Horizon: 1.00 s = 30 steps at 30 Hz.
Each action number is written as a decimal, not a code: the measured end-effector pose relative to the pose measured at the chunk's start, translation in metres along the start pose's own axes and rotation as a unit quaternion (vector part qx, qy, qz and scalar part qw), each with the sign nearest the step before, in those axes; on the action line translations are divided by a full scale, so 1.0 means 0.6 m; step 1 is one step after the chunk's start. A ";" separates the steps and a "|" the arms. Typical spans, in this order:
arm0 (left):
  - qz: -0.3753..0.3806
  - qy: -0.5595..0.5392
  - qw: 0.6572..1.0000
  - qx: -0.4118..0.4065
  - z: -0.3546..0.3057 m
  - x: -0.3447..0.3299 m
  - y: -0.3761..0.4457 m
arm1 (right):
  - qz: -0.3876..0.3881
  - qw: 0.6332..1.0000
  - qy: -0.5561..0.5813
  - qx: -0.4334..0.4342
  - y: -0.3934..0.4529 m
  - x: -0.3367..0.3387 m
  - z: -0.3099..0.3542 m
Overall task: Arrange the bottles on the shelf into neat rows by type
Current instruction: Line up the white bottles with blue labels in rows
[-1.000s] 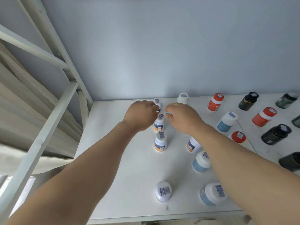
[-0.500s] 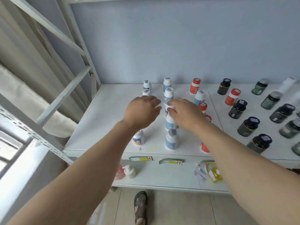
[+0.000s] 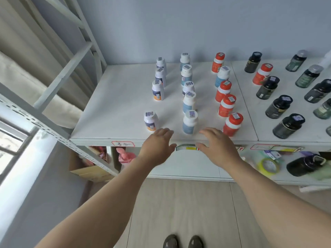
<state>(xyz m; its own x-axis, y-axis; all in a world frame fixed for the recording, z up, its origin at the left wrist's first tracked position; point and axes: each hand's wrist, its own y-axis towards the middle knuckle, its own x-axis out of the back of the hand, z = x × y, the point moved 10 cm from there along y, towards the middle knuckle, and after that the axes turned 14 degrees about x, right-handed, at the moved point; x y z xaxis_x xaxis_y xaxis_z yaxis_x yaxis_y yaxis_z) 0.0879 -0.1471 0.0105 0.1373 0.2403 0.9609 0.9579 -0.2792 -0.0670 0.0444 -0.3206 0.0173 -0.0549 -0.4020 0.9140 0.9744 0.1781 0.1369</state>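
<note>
Bottles stand in rows running front to back on the white shelf (image 3: pixel 125 97). The left row holds several white bottles with navy and orange labels (image 3: pixel 157 90); its front one (image 3: pixel 150 121) stands apart. The middle row is white bottles with light blue labels (image 3: pixel 189 122). Then comes a row of red bottles with white caps (image 3: pixel 232 124), with one blue-label bottle (image 3: pixel 222 76) among them. Dark bottles (image 3: pixel 288 125) stand at the right. My left hand (image 3: pixel 157 145) and right hand (image 3: pixel 217 146) hover empty at the shelf's front edge, fingers relaxed, either side of the front blue-label bottle.
A white metal rack post (image 3: pixel 53 129) and braces frame the left side. The lower shelf holds a pink bottle (image 3: pixel 125 156), a tape roll (image 3: pixel 268 166) and a dark jug (image 3: pixel 304 165). A cardboard box (image 3: pixel 89 171) sits below left. My feet (image 3: pixel 182 241) are on the wooden floor.
Both hands have drawn back from the bottles in the middle of the shelf to its front edge. The view has pulled back and tilted down, showing the lower shelf and floor.
</note>
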 end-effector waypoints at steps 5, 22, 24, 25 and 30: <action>-0.033 0.024 0.999 -0.031 -0.004 -0.055 0.009 | -0.004 0.998 -0.069 0.008 -0.003 -0.055 -0.035; -0.130 0.009 0.991 -0.029 -0.005 -0.051 0.023 | -0.099 0.992 -0.082 0.013 -0.005 -0.042 -0.037; -0.118 0.014 0.993 -0.019 -0.006 -0.049 0.023 | -0.086 0.993 -0.075 0.009 -0.003 -0.043 -0.037; -0.108 0.016 0.994 -0.014 -0.008 -0.047 0.023 | -0.073 0.995 -0.067 0.007 -0.002 -0.043 -0.038; -0.005 -0.022 0.998 0.059 -0.006 -0.045 0.026 | -0.068 0.996 0.032 -0.048 0.001 -0.015 -0.048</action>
<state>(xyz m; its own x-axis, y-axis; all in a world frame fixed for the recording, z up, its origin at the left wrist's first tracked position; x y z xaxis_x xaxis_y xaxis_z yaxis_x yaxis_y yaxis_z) 0.0981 -0.1611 -0.0155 0.1361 0.2839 0.9492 0.9819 -0.1662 -0.0911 0.0519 -0.3427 -0.0018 -0.1777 -0.4729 0.8630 0.9753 0.0322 0.2185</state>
